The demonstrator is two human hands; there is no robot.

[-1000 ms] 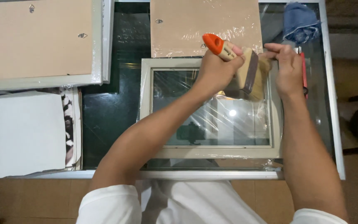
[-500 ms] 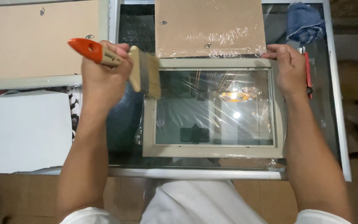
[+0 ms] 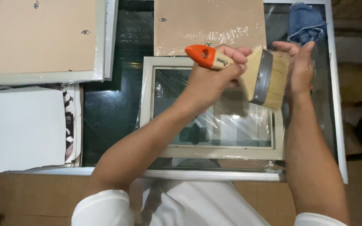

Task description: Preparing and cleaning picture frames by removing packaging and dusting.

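Currently: left hand (image 3: 212, 79) is wrapped tight round the handle of a wide paintbrush (image 3: 248, 71), fingers fully curled, firm grip. Handle is pale wood w/ an orange tip, tip pointing left; metal band and pale bristles point right and a bit down. Brush is held up in the air over the top right part of a picture frame (image 3: 147, 109), not resting on it.

Right hand (image 3: 300, 69) is flat and open, fingers straight and together, holding nothing. Its palm side sits against the bristle ends; looks like touching, can't be 100% sure from this angle.

Frame is pale, lies flat on a dark glass table (image 3: 109, 117), glass pane covered w/ crinkled clear plastic wrap (image 3: 231, 121). Both forearms cross above it.

Just behind the frame: a brown backing board (image 3: 208, 25), also under plastic wrap, touching or nearly touching the frame's top edge. Blue cloth (image 3: 306, 23) bunched at the table's far right corner, near the right hand's fingertips but apart.

Far left: second, bigger frame lying face down (image 3: 38, 37), brown back w/ small hangers. Below that a white sheet (image 3: 19, 129) on a stack of prints, well apart from both hands.
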